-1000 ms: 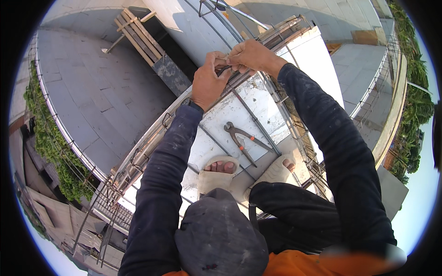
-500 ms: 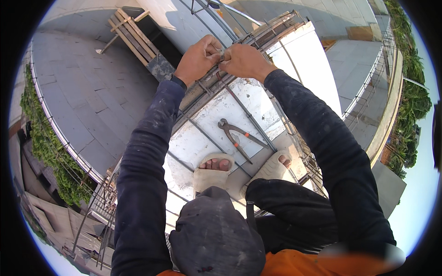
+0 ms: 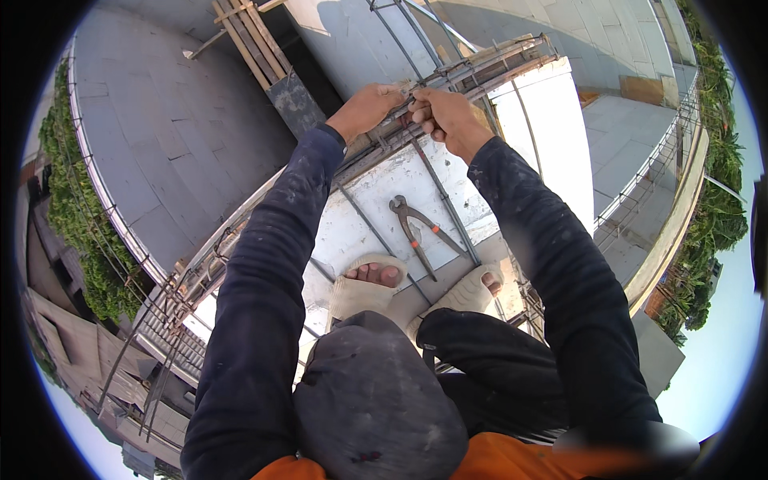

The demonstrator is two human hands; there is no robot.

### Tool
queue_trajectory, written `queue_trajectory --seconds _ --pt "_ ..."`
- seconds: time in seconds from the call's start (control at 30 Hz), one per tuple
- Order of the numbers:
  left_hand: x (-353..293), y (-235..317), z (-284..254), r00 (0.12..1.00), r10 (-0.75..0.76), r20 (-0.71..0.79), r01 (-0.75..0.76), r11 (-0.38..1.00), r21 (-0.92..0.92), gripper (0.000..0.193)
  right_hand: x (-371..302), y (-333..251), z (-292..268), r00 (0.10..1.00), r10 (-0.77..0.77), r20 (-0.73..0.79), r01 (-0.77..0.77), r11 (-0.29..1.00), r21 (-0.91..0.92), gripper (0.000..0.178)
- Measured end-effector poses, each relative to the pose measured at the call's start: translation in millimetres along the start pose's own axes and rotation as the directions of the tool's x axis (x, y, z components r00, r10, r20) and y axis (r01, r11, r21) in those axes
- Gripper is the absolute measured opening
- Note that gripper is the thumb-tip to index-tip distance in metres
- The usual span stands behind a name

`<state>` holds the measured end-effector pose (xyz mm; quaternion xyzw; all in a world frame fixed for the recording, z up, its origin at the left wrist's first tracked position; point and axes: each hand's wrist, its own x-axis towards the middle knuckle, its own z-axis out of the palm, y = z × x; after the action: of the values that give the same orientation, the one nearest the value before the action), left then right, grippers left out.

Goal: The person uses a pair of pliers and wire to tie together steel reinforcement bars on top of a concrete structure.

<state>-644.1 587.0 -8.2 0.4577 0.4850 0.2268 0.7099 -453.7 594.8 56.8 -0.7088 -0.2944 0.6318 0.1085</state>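
My left hand is closed in a pinch over the rebar bundle, its fingertips pressed together. Close beside it, my right hand pinches with thumb and forefinger, while its other fingers curl loosely below. Whatever thin thing lies between the fingertips is too small to make out. A steel bar runs from beneath my right hand toward my feet. Between that bar and my left sandal, a pair of end-cutting pincers with orange bands on the handles lies on the white board, apart from both hands.
My sandalled feet stand on the board among crossing steel bars. At the left spreads a grey panel deck, with wooden slats beside a dark opening. More rebar lines the deck's near edge. Greenery lies beyond the right edge.
The view has shifted, so the hands and pincers sit slightly farther right. My hands have drawn a little apart, and the lower fingers of my right hand have loosened.
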Motion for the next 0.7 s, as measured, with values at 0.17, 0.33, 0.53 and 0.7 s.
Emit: queue_trajectory --seconds 0.17,0.33,0.53,0.7 --pt "-8 2 -4 0.999 -0.038 0.027 0.038 0.999 0.015 0.037 -22 -21 -13 0.918 -0.395 0.026 0.292 0.634 -0.716 0.026" --pt "-5 -1 -2 1.0 -0.013 -0.024 0.013 1.0 0.002 0.04 -20 -18 -23 0.478 -0.715 0.51 0.49 -0.265 -0.83 0.03" --pt "-3 -11 -4 0.999 0.007 -0.038 -0.008 0.999 -0.038 0.042 -18 -30 -8 0.598 -0.553 0.58 0.451 -0.367 -0.814 0.029" --pt "0 -5 0 1.0 -0.008 -0.003 0.008 1.0 0.023 0.039 3 -19 -7 0.866 -0.416 0.277 0.423 0.314 -0.85 0.039"
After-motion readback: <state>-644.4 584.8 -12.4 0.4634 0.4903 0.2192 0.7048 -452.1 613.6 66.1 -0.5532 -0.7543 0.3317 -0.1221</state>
